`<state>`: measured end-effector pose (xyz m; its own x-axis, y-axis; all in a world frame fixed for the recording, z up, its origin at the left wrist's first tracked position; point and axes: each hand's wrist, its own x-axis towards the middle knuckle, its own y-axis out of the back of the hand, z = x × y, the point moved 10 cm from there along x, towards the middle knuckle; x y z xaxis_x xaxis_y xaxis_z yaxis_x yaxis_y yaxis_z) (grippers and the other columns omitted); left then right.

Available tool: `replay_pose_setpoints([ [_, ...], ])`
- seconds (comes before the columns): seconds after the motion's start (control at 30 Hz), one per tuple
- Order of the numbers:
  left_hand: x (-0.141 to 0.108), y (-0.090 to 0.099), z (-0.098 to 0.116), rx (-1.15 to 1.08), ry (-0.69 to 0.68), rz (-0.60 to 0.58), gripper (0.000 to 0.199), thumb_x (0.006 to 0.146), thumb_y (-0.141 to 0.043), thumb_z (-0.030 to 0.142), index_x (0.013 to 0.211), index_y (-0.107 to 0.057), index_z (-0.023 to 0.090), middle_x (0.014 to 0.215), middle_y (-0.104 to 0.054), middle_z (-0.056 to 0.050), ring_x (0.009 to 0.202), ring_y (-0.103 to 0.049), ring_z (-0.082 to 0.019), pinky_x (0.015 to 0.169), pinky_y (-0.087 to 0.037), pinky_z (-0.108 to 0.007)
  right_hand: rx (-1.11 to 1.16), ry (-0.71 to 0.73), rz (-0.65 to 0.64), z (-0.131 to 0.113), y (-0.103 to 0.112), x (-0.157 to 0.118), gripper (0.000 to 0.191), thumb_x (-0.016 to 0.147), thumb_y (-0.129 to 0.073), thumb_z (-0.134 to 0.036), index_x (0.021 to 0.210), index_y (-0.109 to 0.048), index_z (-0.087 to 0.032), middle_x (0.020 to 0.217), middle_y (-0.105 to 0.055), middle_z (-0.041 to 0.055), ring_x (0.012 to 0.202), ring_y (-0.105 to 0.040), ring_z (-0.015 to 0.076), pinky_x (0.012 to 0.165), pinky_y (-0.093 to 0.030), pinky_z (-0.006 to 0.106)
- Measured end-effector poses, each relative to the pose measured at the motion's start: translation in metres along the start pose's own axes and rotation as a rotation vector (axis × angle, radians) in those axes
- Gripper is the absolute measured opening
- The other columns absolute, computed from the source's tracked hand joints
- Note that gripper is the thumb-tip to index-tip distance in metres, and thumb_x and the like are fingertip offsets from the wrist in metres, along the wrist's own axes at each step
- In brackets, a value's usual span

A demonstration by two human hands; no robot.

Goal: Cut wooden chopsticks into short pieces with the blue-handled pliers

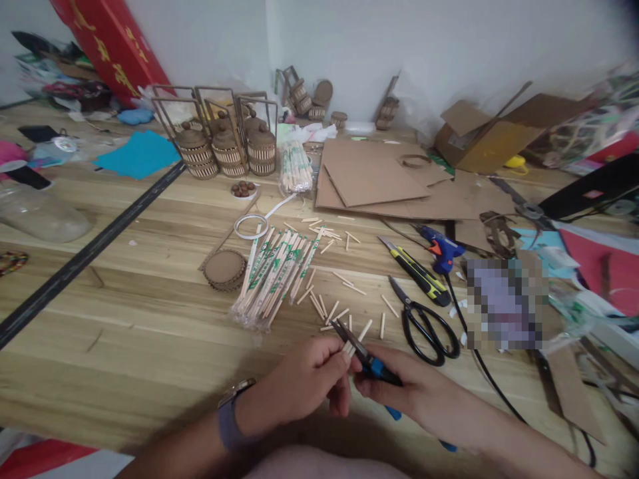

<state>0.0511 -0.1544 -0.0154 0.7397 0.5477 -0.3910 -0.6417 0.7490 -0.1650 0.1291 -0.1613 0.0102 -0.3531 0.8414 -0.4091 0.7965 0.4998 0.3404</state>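
Near the table's front edge, my left hand point(317, 372) is closed on thin wooden sticks point(367, 329), their pale ends poking up past the thumb. My right hand point(407, 382) grips blue-handled pliers point(379, 369), whose dark pointed jaws lie across the sticks at my left fingertips. Part of the handles is hidden by the right hand. Short cut stick pieces point(319, 306) lie scattered just beyond both hands. Farther out, a plastic-wrapped bundle of chopsticks point(277, 273) in green-printed paper lies beside a round cardboard disc point(224, 267).
Black-handled scissors point(432, 329), a yellow utility knife point(417, 269) and a blue glue gun point(442, 249) with its cable lie at right. Cardboard sheets point(372, 169) lie behind. Small tiered baskets point(262, 150) with tall handles stand at back left, near a tape roll point(251, 227).
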Motion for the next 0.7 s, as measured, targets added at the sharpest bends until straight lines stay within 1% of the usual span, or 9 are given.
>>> replay_pose_setpoints([
  [0.07,-0.0001,0.0007,0.0005,0.015,0.008,0.005,0.040,0.092,-0.037,0.054,0.090,-0.051,0.017,0.055,-0.054,0.004,0.049,-0.049,-0.011,0.054,-0.038,-0.023,-0.002,-0.036,-0.043,0.0020,-0.0029,-0.0004,0.010,0.083,-0.056,-0.029,0.087,-0.060,-0.020,0.080,-0.063,0.0007,0.079,-0.057,0.0195,0.071,-0.044,0.029],
  [0.13,-0.0006,0.0012,0.0014,0.024,0.014,0.008,0.040,0.092,-0.036,0.053,0.090,-0.052,0.017,0.054,-0.052,0.004,0.048,-0.046,-0.010,0.052,-0.036,-0.023,-0.019,-0.052,-0.059,0.0024,-0.0042,-0.0002,0.009,0.082,-0.053,-0.027,0.086,-0.057,-0.021,0.082,-0.061,0.0010,0.080,-0.054,0.0194,0.072,-0.042,0.029],
  [0.23,-0.0021,0.0022,0.0028,0.035,0.022,0.015,0.040,0.092,-0.037,0.053,0.089,-0.054,0.017,0.053,-0.049,0.005,0.047,-0.042,-0.010,0.051,-0.033,-0.023,-0.051,-0.053,-0.039,0.0014,-0.0034,0.0005,0.006,0.079,-0.052,-0.024,0.083,-0.054,-0.021,0.081,-0.056,0.0000,0.079,-0.050,0.0184,0.072,-0.041,0.029],
  [0.4,-0.0035,0.0033,0.0045,0.056,0.017,0.017,0.042,0.093,-0.038,0.053,0.091,-0.057,0.016,0.052,-0.048,0.006,0.047,-0.040,-0.010,0.052,-0.032,-0.023,-0.107,-0.045,-0.005,-0.0019,-0.0036,0.0003,0.002,0.080,-0.049,-0.022,0.078,-0.050,-0.022,0.074,-0.053,-0.0014,0.072,-0.048,0.0168,0.067,-0.040,0.027],
  [0.47,-0.0036,0.0037,0.0044,0.070,0.014,0.017,0.042,0.093,-0.038,0.053,0.092,-0.057,0.016,0.052,-0.047,0.006,0.047,-0.039,-0.010,0.052,-0.032,-0.023,-0.118,-0.044,0.007,-0.0010,-0.0045,0.0011,0.004,0.081,-0.049,-0.023,0.077,-0.049,-0.022,0.073,-0.054,-0.0010,0.071,-0.048,0.0171,0.067,-0.040,0.028],
  [0.6,-0.0037,0.0034,0.0042,0.082,0.006,0.020,0.040,0.094,-0.038,0.051,0.091,-0.056,0.016,0.052,-0.047,0.007,0.047,-0.038,-0.010,0.052,-0.032,-0.022,-0.142,-0.012,0.033,0.0000,-0.0041,0.0038,0.008,0.085,-0.049,-0.025,0.078,-0.050,-0.022,0.078,-0.059,0.0011,0.076,-0.051,0.0185,0.073,-0.043,0.030],
  [0.7,-0.0029,0.0041,0.0051,0.066,-0.005,0.028,0.038,0.094,-0.038,0.049,0.089,-0.055,0.016,0.052,-0.046,0.006,0.047,-0.037,-0.010,0.051,-0.031,-0.023,-0.108,-0.007,0.008,-0.0002,-0.0029,0.0024,0.012,0.089,-0.050,-0.031,0.084,-0.054,-0.021,0.083,-0.061,0.0021,0.081,-0.054,0.0190,0.075,-0.045,0.030],
])
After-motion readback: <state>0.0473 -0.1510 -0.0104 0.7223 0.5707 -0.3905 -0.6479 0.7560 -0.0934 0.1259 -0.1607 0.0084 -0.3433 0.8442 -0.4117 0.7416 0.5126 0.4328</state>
